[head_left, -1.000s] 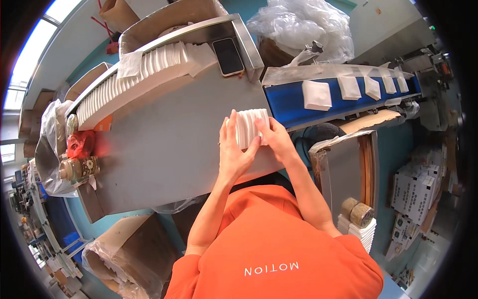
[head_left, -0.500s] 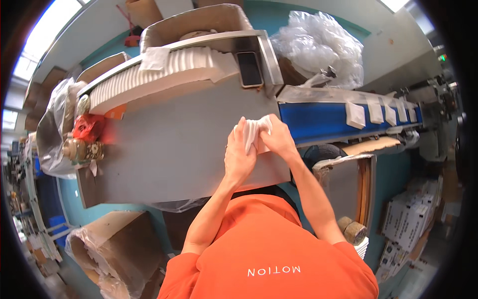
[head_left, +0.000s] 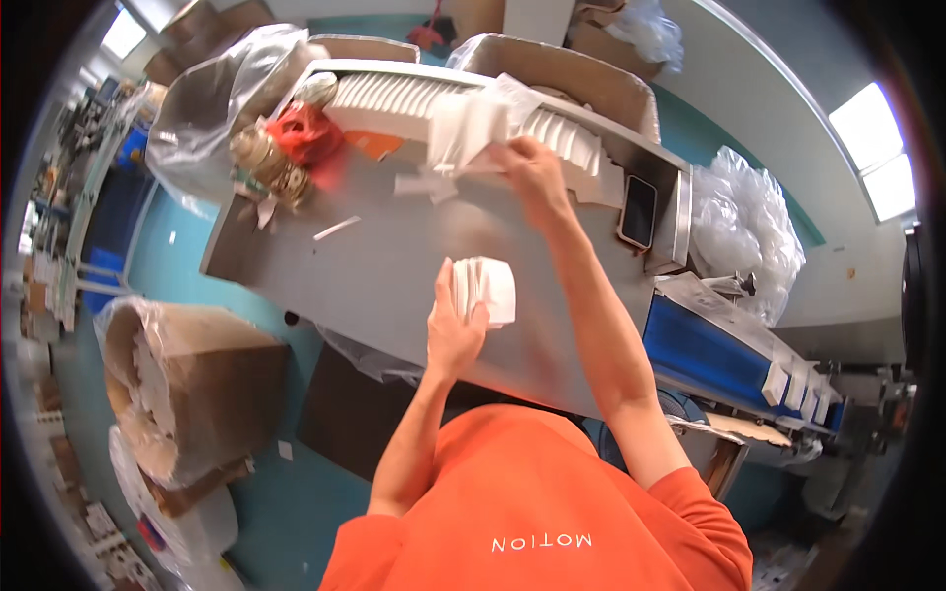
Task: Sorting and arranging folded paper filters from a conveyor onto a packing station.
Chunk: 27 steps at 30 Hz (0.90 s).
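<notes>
there are two grips (head_left: 455, 333) (head_left: 537, 179) and one phone (head_left: 638, 212).

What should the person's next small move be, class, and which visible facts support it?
Probably bring the right hand across to steady the white bundle: the left hand alone grips it, while the right hand is out by the blurred white sheets near the white row. Whether it pinches them is unclear.

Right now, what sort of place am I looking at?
Probably a packing workshop, judging by the narrow blue conveyor belt bearing white folded squares, the grey metal worktable with a long row of folded white sheets, and the large brown cardboard box.
</notes>
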Each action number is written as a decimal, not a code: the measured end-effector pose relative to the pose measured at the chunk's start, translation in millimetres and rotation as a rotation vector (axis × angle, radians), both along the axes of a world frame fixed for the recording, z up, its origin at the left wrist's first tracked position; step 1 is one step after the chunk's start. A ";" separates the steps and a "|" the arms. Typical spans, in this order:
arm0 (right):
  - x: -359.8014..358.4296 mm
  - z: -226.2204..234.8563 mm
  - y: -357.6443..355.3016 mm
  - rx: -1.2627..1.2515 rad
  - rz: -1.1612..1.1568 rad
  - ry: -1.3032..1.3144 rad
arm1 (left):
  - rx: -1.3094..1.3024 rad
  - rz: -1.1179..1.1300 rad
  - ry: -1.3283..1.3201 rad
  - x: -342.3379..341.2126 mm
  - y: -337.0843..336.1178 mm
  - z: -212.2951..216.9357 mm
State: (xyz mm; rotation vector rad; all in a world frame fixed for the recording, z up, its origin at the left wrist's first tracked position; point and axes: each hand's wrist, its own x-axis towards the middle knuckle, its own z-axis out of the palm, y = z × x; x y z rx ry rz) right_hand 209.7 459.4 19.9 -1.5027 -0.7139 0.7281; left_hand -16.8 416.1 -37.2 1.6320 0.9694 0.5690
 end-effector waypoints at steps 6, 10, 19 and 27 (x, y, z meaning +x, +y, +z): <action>13.8 -40.8 -52.1 0.373 -0.011 0.814 | -0.365 0.056 -0.202 -5.3 55.0 -42.0; 9.2 -39.4 -98.1 0.430 -0.080 0.908 | -0.074 0.064 0.098 1.5 56.6 -19.6; 15.0 -113.2 -195.0 -0.728 -0.361 -0.449 | -0.358 0.057 -0.225 3.5 58.5 -35.7; 46.7 -27.1 -0.3 -0.112 -0.090 -1.120 | -0.396 0.092 -0.318 -5.2 47.4 -50.1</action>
